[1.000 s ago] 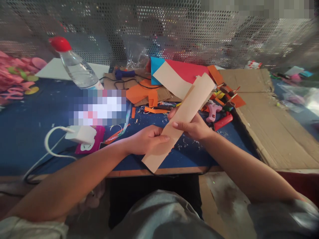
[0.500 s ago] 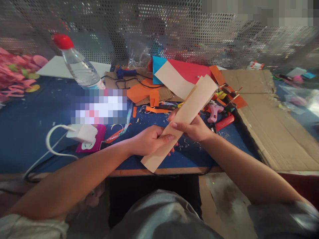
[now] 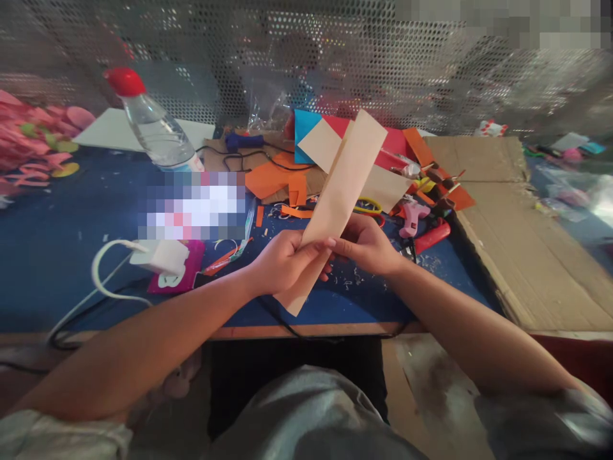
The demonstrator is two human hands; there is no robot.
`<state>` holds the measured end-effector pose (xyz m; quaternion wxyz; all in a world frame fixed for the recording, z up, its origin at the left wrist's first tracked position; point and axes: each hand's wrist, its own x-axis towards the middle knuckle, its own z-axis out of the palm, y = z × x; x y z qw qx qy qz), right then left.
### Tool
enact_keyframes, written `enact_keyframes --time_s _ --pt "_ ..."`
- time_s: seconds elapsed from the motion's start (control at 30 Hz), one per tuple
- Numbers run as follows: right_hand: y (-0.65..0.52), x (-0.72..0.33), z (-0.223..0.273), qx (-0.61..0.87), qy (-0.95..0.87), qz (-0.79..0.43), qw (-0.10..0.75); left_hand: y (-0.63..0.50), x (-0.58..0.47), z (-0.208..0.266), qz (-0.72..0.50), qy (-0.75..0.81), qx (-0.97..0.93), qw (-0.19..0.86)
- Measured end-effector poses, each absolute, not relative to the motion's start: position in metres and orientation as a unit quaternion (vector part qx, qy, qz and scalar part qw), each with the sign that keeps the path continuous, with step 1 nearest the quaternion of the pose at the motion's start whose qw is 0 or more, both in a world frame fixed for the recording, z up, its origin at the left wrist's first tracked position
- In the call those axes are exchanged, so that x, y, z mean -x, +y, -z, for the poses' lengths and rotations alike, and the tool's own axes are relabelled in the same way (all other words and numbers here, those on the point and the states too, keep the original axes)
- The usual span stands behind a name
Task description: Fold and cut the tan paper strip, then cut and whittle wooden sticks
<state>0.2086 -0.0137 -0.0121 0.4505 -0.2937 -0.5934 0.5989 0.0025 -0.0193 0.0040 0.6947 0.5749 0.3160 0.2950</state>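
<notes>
A long, cream-coloured strip of layered paper [image 3: 342, 176] is in the air above the near middle of the blue tabletop [image 3: 48, 255], slanting from near left to far right. The left hand [image 3: 280, 262] clamps its near part, thumb on top and fingers curled beneath; the right hand [image 3: 366, 246] pinches its right edge, the thumb tip close to the left thumb.

The doubling looks done: a second layer shows along the far left edge. The layers' far ends are not flush, so the lining-up seems unfinished; whether the crease is pressed flat or anything is glued, I cannot tell. A flat, cream-coloured paper sheet [image 3: 385, 186] lies beyond, apparently unfolded. The pink plastic glue gun [image 3: 413, 217] rests at the right, in neither hand.
</notes>
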Motion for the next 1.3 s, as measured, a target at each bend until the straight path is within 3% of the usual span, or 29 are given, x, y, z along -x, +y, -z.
enact_keyframes --time_s 0.17,0.87,1.3 --pt "-0.017 -0.21 0.011 0.229 -0.642 -0.614 0.397 -0.019 -0.001 -0.004 -0.282 0.306 -0.594 0.688" --pt "-0.02 -0.208 0.012 0.234 -0.654 -0.598 0.399 -0.018 -0.003 -0.011 -0.238 0.356 -0.557 0.712" --pt "-0.014 -0.213 0.011 0.306 -0.644 -0.519 0.472 -0.016 -0.001 -0.01 -0.189 0.373 -0.527 0.74"
